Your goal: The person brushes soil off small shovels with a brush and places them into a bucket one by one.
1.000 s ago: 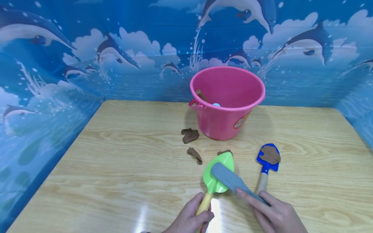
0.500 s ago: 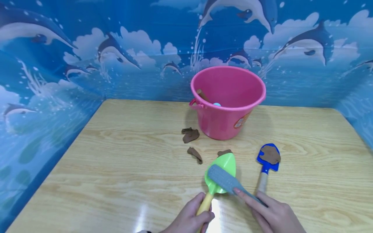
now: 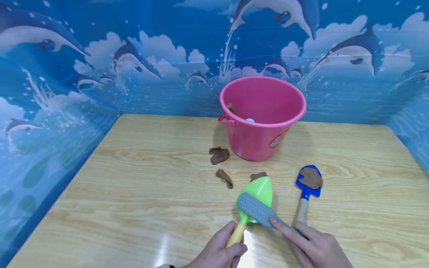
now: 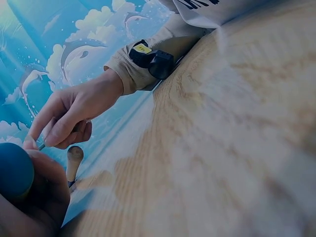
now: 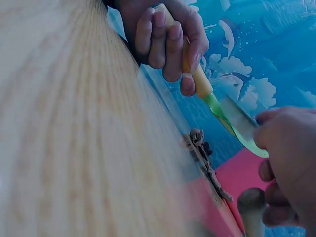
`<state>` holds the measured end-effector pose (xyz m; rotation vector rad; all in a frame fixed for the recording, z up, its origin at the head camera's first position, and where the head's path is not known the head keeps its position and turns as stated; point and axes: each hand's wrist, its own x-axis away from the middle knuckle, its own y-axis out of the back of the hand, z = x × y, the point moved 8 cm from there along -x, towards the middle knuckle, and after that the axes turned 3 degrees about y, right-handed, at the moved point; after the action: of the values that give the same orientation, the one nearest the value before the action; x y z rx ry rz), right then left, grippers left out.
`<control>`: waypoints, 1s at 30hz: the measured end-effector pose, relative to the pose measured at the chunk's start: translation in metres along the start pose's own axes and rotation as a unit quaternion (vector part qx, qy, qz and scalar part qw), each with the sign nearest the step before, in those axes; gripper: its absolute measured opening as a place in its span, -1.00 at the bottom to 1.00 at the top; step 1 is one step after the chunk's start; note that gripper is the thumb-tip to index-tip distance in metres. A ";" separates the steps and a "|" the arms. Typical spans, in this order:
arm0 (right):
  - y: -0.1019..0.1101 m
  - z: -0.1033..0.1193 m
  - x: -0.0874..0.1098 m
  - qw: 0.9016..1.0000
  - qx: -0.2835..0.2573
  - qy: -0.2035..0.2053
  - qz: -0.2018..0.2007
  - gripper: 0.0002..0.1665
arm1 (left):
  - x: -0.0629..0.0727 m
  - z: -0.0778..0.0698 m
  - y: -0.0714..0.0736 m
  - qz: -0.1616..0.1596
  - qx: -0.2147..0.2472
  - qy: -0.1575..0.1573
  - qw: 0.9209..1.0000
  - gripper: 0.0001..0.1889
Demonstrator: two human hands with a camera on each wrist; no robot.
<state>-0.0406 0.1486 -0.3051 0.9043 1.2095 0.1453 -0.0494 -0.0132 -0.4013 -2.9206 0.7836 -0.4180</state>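
My left hand (image 3: pixel 221 246) grips the yellow handle of a green toy trowel (image 3: pixel 264 190), its leaf-shaped blade raised above the table. In my right hand (image 3: pixel 316 243) is a flat grey-blue paddle-shaped tool (image 3: pixel 256 206) with a dotted face, the index finger laid along it. The tool's rounded end lies across the trowel blade near the handle. In the right wrist view the tool (image 5: pixel 237 117) appears edge-on against the green trowel (image 5: pixel 252 145). A piece of brown clay (image 3: pixel 258 176) shows just beyond the trowel's tip, partly hidden.
A pink bucket (image 3: pixel 251 143) stands at the back, with a brown stick end and something light blue inside. Brown clay pieces (image 3: pixel 219 155) lie in front of it. To the right, a blue shovel (image 3: pixel 305 192) bears flattened brown clay (image 3: pixel 311 178). A dolphin-print cloth surrounds the table.
The grey-blue tool has slid a little left and down across the green trowel, toward its handle. Both hands keep their holds. The clay and bucket have stayed put.
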 end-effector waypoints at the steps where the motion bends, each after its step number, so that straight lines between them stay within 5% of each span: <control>1: 0.001 -0.002 0.000 1.000 0.007 -0.009 -0.004 -0.57 | 0.000 0.000 0.000 0.000 -0.001 -0.001 1.000 -0.83; 5: 0.007 -0.014 0.004 0.998 0.031 -0.061 -0.014 -0.52 | 0.001 -0.002 0.000 -0.003 -0.006 -0.007 1.000 -0.82; 13: -0.002 0.000 0.002 1.000 -0.012 -0.007 0.007 -0.57 | 0.000 -0.001 0.000 0.005 -0.005 -0.004 1.000 -0.83; 21: 0.006 -0.017 0.008 0.997 0.030 -0.066 0.000 -0.51 | 0.000 -0.001 0.001 -0.002 -0.008 -0.007 1.000 -0.81; 27: 0.002 -0.004 0.003 1.000 -0.001 -0.002 0.006 -0.57 | 0.000 -0.001 0.001 -0.001 -0.005 -0.001 1.000 -0.83; 30: -0.002 -0.003 0.004 0.999 0.002 -0.011 0.031 -0.54 | 0.000 0.000 0.001 0.001 0.001 0.001 1.000 -0.84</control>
<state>-0.0424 0.1511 -0.3090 0.9459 1.1616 0.1818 -0.0497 -0.0139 -0.4010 -2.9181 0.7871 -0.4211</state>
